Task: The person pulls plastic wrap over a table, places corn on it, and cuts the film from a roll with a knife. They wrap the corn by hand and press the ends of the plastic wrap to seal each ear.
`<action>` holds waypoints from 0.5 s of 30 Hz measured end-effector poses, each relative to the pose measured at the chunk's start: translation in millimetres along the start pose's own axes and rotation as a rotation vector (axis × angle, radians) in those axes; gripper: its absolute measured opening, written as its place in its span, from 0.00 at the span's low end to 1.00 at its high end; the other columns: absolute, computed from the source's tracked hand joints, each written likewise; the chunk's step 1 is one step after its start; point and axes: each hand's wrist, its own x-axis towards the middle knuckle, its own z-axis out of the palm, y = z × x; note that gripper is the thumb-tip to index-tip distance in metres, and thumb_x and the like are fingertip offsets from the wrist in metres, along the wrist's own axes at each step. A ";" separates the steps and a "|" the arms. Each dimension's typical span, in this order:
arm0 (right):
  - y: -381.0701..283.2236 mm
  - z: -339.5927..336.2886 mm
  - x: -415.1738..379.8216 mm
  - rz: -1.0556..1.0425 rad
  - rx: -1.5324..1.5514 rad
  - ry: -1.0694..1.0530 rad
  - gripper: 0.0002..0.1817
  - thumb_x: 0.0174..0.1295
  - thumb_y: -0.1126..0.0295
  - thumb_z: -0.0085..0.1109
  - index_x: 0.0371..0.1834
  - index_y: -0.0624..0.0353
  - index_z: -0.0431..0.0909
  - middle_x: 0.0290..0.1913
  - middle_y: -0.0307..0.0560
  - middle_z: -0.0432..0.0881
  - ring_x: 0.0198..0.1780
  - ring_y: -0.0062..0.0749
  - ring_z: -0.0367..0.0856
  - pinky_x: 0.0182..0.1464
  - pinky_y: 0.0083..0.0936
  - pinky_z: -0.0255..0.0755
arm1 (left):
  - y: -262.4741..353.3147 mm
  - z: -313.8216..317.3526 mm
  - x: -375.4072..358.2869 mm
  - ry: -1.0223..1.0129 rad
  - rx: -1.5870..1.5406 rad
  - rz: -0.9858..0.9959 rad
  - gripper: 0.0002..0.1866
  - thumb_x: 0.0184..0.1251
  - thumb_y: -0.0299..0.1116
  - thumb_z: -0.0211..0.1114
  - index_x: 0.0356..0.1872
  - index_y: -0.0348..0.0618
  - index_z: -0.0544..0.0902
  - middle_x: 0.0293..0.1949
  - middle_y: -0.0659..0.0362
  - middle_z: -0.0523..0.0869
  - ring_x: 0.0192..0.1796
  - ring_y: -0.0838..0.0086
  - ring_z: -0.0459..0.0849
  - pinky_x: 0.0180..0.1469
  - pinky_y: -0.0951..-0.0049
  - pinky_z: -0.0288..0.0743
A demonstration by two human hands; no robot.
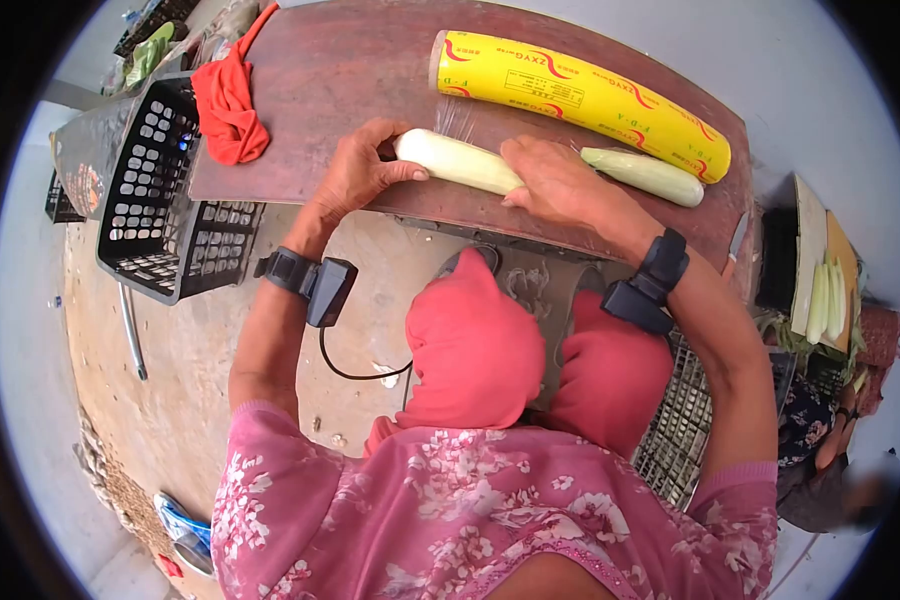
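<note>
Across the front of the dark red table lies a pale, whitish-green vegetable [457,161], held at both ends. My left hand [368,168] grips its left end, the thumb along the near side. Around its right end, my right hand [555,182] is closed. Clear film stretches from the vegetable back toward a yellow roll of wrap [580,95] with red and green print. A second pale green vegetable [650,175] lies just right of my right hand, in front of the roll.
A red cloth [228,110] lies on the table's left corner, beside a black plastic crate [150,190]. A knife [737,240] rests at the right edge. More pale vegetables [826,300] and another person [820,450] are at the far right.
</note>
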 end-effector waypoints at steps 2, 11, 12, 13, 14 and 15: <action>1.6 -0.5 -0.9 -0.006 0.014 -0.001 0.23 0.56 0.63 0.70 0.45 0.63 0.68 0.46 0.59 0.75 0.54 0.58 0.75 0.53 0.46 0.69 | 2.1 -3.0 1.3 -0.031 -0.015 -0.011 0.30 0.49 0.38 0.81 0.53 0.36 0.82 0.45 0.57 0.86 0.47 0.70 0.86 0.52 0.71 0.80; 3.1 1.7 -2.9 0.024 0.028 -0.023 0.27 0.51 0.59 0.74 0.44 0.64 0.70 0.46 0.59 0.76 0.53 0.56 0.75 0.53 0.45 0.70 | -13.6 -15.5 -1.3 -0.152 -0.178 0.008 0.27 0.60 0.30 0.74 0.61 0.35 0.79 0.48 0.57 0.85 0.53 0.73 0.83 0.58 0.72 0.77; 2.5 2.0 -2.8 0.022 0.020 -0.025 0.27 0.51 0.59 0.74 0.44 0.64 0.70 0.46 0.59 0.76 0.53 0.57 0.76 0.52 0.45 0.71 | -11.5 -19.7 -2.2 -0.184 -0.223 -0.036 0.28 0.61 0.30 0.74 0.62 0.34 0.77 0.51 0.57 0.84 0.56 0.73 0.81 0.60 0.71 0.75; 1.5 2.1 -2.5 0.019 0.011 -0.026 0.27 0.51 0.59 0.74 0.44 0.65 0.71 0.46 0.59 0.76 0.53 0.57 0.76 0.52 0.45 0.71 | -8.7 -23.0 -2.6 -0.215 -0.267 -0.080 0.29 0.63 0.30 0.73 0.64 0.34 0.76 0.54 0.57 0.83 0.58 0.73 0.80 0.62 0.71 0.74; -0.1 1.7 -2.1 0.027 0.005 -0.034 0.27 0.51 0.59 0.74 0.44 0.65 0.71 0.46 0.60 0.76 0.53 0.57 0.76 0.52 0.45 0.71 | -5.1 -25.0 -4.4 -0.209 -0.262 -0.107 0.30 0.62 0.31 0.73 0.64 0.33 0.75 0.54 0.56 0.83 0.58 0.73 0.80 0.62 0.71 0.74; -2.3 -0.3 -1.9 0.035 -0.003 -0.042 0.27 0.50 0.60 0.75 0.44 0.65 0.71 0.46 0.60 0.76 0.53 0.57 0.77 0.52 0.45 0.71 | 6.7 -25.2 -6.8 -0.204 -0.256 -0.134 0.30 0.62 0.33 0.74 0.64 0.33 0.75 0.55 0.55 0.83 0.59 0.72 0.80 0.62 0.71 0.74</action>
